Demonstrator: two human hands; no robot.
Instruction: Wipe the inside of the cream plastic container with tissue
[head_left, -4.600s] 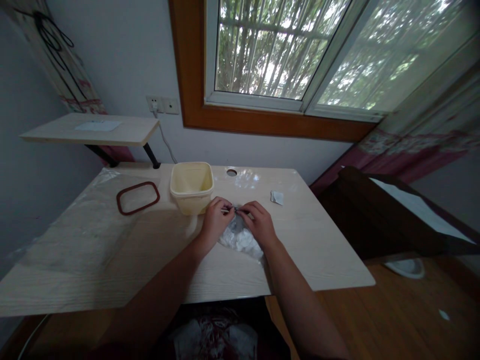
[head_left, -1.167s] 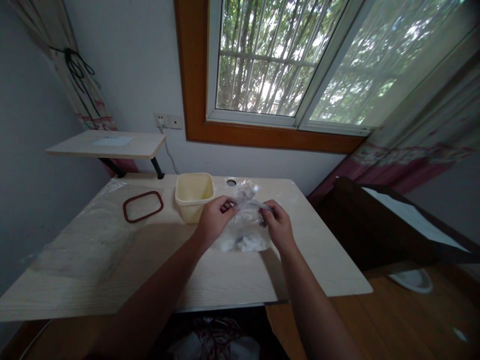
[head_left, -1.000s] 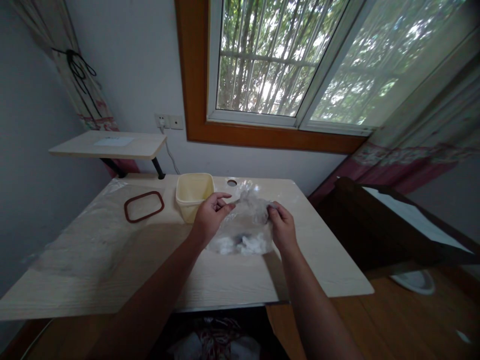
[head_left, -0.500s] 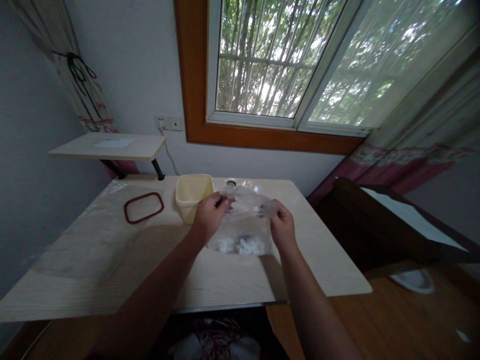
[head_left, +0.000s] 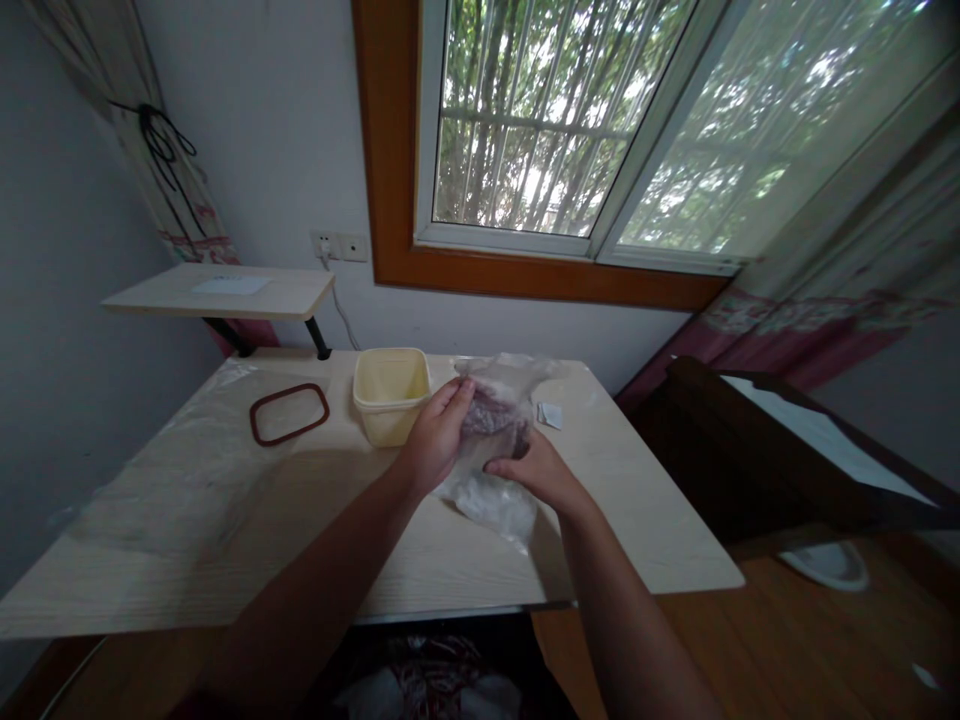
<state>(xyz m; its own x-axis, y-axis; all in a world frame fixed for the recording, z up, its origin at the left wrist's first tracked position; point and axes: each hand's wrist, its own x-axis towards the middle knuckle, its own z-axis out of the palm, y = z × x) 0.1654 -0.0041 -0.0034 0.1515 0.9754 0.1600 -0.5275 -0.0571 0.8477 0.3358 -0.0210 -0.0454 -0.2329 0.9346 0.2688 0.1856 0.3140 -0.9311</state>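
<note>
Cream tub [head_left: 390, 392] and red-brown ring [head_left: 289, 413] stand left of the hand-held bag [head_left: 491, 455].

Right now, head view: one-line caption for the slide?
Both hands, left hand and right hand, grip a clear plastic bag on the table, beside an open cream container.

On the desk [head_left: 225, 520]: tub [head_left: 391, 393] sits mid-back, ring seal [head_left: 289, 413] to its left, small packet [head_left: 550, 415] to the right w/ the plastic bag [head_left: 491, 455] between tub & packet, nearer the front edge. Left hand [head_left: 437, 437] is on the bag's left side just beside the tub, right hand [head_left: 538, 472] on its right. Small shelf [head_left: 217, 291] stands behind the desk's back-left corner, window [head_left: 570, 130] above the far wall.
</note>
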